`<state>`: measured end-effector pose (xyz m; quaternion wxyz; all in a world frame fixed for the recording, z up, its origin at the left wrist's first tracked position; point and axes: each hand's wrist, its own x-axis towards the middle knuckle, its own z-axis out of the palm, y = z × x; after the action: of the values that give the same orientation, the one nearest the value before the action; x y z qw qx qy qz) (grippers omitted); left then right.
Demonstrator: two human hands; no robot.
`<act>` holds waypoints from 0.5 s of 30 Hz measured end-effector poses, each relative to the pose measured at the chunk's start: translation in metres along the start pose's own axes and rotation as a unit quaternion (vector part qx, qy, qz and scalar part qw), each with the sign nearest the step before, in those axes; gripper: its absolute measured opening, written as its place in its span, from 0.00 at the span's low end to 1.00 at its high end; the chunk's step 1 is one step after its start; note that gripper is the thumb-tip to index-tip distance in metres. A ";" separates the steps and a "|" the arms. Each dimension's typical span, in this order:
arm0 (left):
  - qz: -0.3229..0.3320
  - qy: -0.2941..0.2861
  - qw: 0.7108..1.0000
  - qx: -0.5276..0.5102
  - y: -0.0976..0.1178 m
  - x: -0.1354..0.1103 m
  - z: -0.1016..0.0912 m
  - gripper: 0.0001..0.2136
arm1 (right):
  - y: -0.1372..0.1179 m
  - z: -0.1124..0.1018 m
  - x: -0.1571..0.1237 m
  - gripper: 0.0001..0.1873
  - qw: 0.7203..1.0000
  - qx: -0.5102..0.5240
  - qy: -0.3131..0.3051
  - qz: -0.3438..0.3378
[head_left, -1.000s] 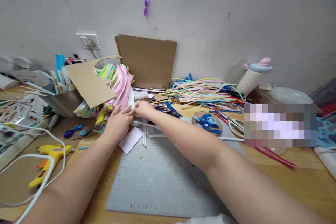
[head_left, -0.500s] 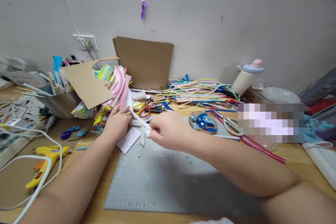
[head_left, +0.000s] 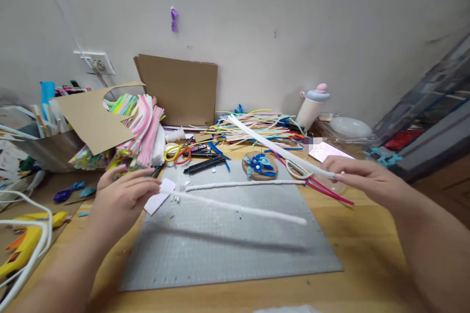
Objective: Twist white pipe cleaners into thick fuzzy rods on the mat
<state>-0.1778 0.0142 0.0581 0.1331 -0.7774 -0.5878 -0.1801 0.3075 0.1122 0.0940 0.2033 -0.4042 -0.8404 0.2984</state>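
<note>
My left hand (head_left: 127, 198), over the left edge of the grey cutting mat (head_left: 220, 259), pinches one end of a white pipe cleaner (head_left: 238, 206). The rest of that stem reaches right above the mat and casts a shadow. On the right, my right hand (head_left: 367, 183) is closed on the near end of a white strip of pipe cleaner (head_left: 275, 147), perhaps more than one stem, whose far end points up and left. Another white pipe cleaner (head_left: 246, 184) lies across the mat's far part. Behind it sits a round piece with blue pipe-cleaner flowers (head_left: 260, 165).
Bundled pipe cleaners (head_left: 143, 129) stand at the left beside a metal holder (head_left: 51, 149). A yellow glue gun (head_left: 25, 244) and white cord lie near left. Scissors (head_left: 182, 154), loose coloured stems (head_left: 253, 127), a bottle (head_left: 312, 107) and cardboard (head_left: 179, 90) line the back.
My hands have moved apart from the white bundle at the back left. The right hand has swung far right with white pipe cleaner; the left now holds one stem. The view has turned right.
</note>
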 end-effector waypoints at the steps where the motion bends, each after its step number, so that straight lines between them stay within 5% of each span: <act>1: 0.001 0.011 1.000 -0.010 0.010 -0.006 0.001 0.08 | 0.004 0.003 -0.001 0.25 1.000 -0.003 -0.021 0.000; 6: 0.050 -0.054 0.994 -0.086 0.067 -0.030 0.016 0.06 | 0.025 0.034 0.002 0.22 0.985 -0.109 -0.131 -0.014; 10: 0.054 -0.102 0.983 -0.141 0.103 -0.035 0.025 0.08 | 0.042 0.056 0.008 0.17 0.955 -0.270 -0.116 -0.046; 15: 0.048 -0.118 0.974 -0.186 0.118 -0.040 0.028 0.09 | 0.052 0.054 0.010 0.17 0.915 -0.375 -0.097 -0.111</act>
<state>-0.0709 -0.0404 0.0158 -0.0758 -0.8315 -0.5177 -0.1866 0.2991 0.1282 0.0205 -0.0140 -0.3239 -0.9457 -0.0257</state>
